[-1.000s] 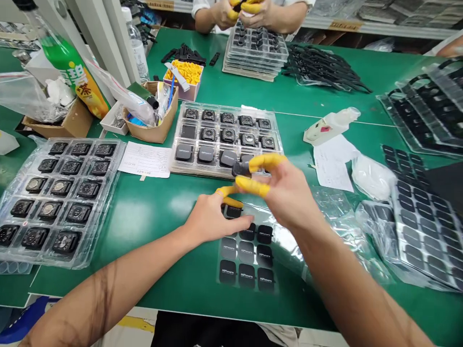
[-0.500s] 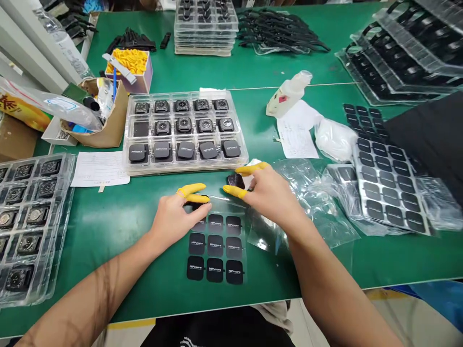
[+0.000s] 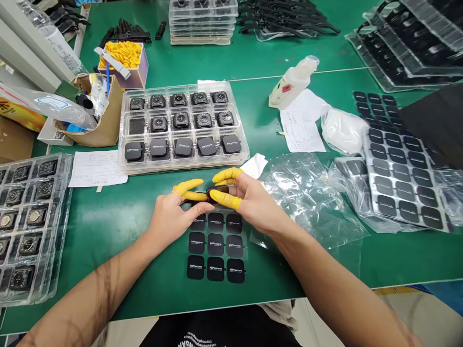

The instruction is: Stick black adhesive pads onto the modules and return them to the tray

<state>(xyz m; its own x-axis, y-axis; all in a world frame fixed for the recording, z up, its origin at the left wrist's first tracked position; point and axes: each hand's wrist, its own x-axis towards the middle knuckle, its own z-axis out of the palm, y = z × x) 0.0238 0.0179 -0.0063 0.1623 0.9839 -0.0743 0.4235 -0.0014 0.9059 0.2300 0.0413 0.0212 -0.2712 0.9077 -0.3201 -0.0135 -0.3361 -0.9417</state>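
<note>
My right hand [image 3: 242, 193], with yellow finger cots, grips a dark glossy smartwatch body [image 3: 220, 191] between thumb and fingers. My left hand [image 3: 177, 207], also in yellow finger cots, pinches a thin dark piece that looks like a black sticker, mostly hidden by the fingers. The watch's left edge meets the left fingertips; whether it touches the sticker I cannot tell. Just below the hands lies a clear sheet of black square stickers [image 3: 215, 244] marked HiFuture. Behind them, a clear plastic tray [image 3: 246, 155] holds rows of smartwatch bodies, the front row topped with black squares.
Another watch tray [image 3: 60, 226] stands at left, near a cardboard box [image 3: 108, 120] and yellow finger cots [image 3: 123, 54]. Right are a white wipe [image 3: 255, 165], crumpled clear film [image 3: 304, 193], a bottle [image 3: 294, 82] and sticker sheets [image 3: 405, 180]. Black straps [image 3: 285, 19] lie at the back.
My right hand has lifted the watch body and brought it left to my left fingertips. The white wipe, partly behind that hand before, now shows on the table.
</note>
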